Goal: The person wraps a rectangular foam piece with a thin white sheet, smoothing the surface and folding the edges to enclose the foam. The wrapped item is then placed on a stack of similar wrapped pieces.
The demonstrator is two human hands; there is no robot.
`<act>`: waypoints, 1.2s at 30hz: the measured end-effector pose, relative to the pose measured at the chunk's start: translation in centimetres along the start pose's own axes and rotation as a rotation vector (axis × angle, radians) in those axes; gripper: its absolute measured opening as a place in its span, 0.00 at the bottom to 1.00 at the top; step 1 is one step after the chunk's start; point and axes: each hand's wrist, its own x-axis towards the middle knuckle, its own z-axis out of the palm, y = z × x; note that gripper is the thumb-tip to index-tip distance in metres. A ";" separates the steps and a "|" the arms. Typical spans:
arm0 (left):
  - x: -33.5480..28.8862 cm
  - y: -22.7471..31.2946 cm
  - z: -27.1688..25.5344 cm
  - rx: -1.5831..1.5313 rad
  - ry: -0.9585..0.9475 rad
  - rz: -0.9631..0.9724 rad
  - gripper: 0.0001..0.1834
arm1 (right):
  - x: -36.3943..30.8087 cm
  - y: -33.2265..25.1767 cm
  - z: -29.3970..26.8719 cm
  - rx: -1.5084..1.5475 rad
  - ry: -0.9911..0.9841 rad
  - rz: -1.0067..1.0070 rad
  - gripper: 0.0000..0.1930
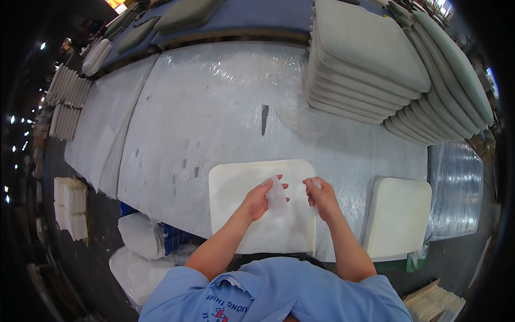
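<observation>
Below centre, the left hand [258, 202] pinches a thin white sheet [277, 196] over a white pad [263, 236]. Right of it, the right hand [323, 199] curls; I cannot tell its grip.

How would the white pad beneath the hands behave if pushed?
The white pad looks like foam, so it is probably light for its size. Lying flat on the glossy plastic sheeting, it would likely slide rather than tip.

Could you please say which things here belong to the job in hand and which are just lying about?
Apparently in use:
translucent white piece in the left hand
central white pad

Apparently lying about:
stacked grey cushions
white pad farther right
</observation>
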 end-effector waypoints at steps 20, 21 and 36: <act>-9.9 -9.1 4.4 0.118 -0.012 0.042 0.16 | -12.7 5.0 -1.4 -0.195 -0.152 -0.217 0.09; -10.3 -9.5 4.9 0.095 -0.053 0.028 0.16 | -13.2 5.1 -2.1 -0.178 -0.163 -0.191 0.10; -14.7 -14.1 8.2 -0.005 0.147 0.223 0.21 | -20.3 4.6 -2.6 -0.254 -0.346 -0.089 0.14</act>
